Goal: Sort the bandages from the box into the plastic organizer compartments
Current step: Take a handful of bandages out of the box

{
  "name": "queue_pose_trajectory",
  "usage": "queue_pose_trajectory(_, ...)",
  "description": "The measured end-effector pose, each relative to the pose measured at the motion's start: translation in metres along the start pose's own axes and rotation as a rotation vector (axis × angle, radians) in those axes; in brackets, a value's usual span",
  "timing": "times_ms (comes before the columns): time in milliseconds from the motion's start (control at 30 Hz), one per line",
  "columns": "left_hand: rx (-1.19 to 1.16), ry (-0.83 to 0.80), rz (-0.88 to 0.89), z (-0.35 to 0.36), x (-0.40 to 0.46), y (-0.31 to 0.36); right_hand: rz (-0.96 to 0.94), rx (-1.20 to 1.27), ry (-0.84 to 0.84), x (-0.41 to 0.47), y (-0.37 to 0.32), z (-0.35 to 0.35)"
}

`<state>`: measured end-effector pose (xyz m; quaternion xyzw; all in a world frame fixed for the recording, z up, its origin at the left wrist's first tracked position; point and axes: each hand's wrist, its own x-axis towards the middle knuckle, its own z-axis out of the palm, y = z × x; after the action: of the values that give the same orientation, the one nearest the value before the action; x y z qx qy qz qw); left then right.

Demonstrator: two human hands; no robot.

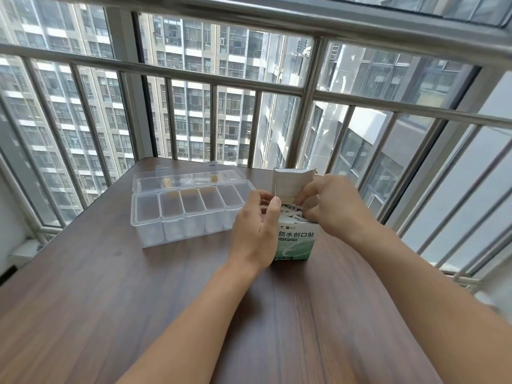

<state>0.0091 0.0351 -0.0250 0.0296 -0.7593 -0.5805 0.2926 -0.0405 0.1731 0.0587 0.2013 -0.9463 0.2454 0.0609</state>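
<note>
- A single head-worn, wide-angle view looks forward and down from above the person's forearms.
- The left hand (256, 228) and right hand (333, 206) sit mid-frame, close to the lens.
- The table (110, 300) fills the frame below the hands; window bars (210, 123) curve above and beyond them.

Bright window daylight, warped edges

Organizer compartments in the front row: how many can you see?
6, side by side in the clear plastic organizer, running left to right, left of the bandage box. All look empty. A rear row under the raised lid may hide more.
</note>
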Motion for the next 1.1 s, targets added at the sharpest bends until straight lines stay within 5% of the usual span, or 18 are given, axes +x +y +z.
queue_pose_trajectory(300, -0.012, -0.048, -0.012, -0.003, 0.000, 0.000, 0.005, -0.059, -0.167, 0.015, -0.006, 0.002)
queue_pose_trajectory(867, 0.062, -0.171, -0.012, 0.000, -0.001, -0.011, -0.032, 0.701, 0.358, -0.011, 0.012, -0.032)
queue_pose_trajectory(1100, -0.143, -0.174, -0.024, -0.003, -0.002, -0.005, 0.050, 0.881, 0.310, -0.017, 0.010, -0.022)
